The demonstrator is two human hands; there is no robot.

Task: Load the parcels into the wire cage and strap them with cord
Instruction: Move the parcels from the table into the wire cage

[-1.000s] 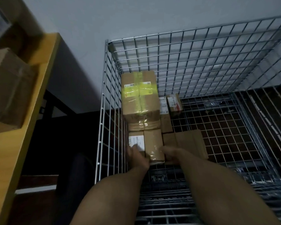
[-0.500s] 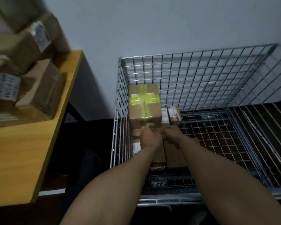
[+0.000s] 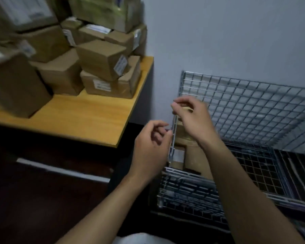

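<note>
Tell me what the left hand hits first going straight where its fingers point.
Most likely the wire cage: the left hand points its curled fingers at the cage's side wall, close beside them. Depth is unclear, so contact height is uncertain.

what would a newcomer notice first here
The left hand and right hand hover loosely curled, apparently empty, at the left wall of the wire cage. Up left, a blurred pile of brown parcels crowds a yellow wooden table; a few more boxes sit inside the cage against that wall.
</note>
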